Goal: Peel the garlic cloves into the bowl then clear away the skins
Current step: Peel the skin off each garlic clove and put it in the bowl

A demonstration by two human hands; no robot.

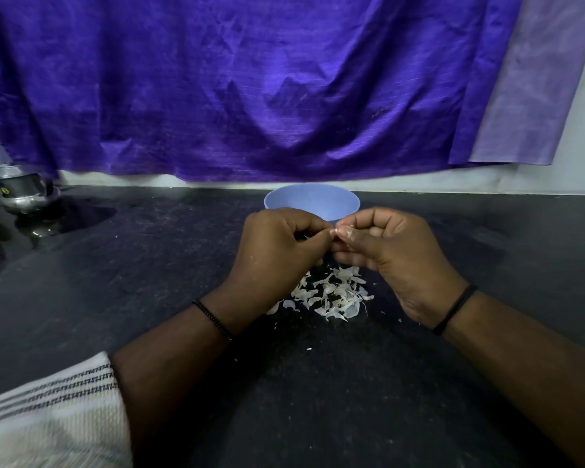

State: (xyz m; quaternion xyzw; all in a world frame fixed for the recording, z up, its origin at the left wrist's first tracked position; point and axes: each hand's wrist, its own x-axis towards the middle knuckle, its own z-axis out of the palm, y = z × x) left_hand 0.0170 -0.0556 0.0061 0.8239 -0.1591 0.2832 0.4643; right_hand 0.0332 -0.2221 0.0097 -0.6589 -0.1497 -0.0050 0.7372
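Left hand (277, 244) and right hand (395, 251) meet fingertip to fingertip, both pinching a clove (341, 228) above the skins (331, 295), near the bowl (313, 201).

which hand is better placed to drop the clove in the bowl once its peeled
Probably the right hand: the garlic clove sits pinched at its fingertips, and it is a little nearer the blue bowl. The left hand only picks at the skin.
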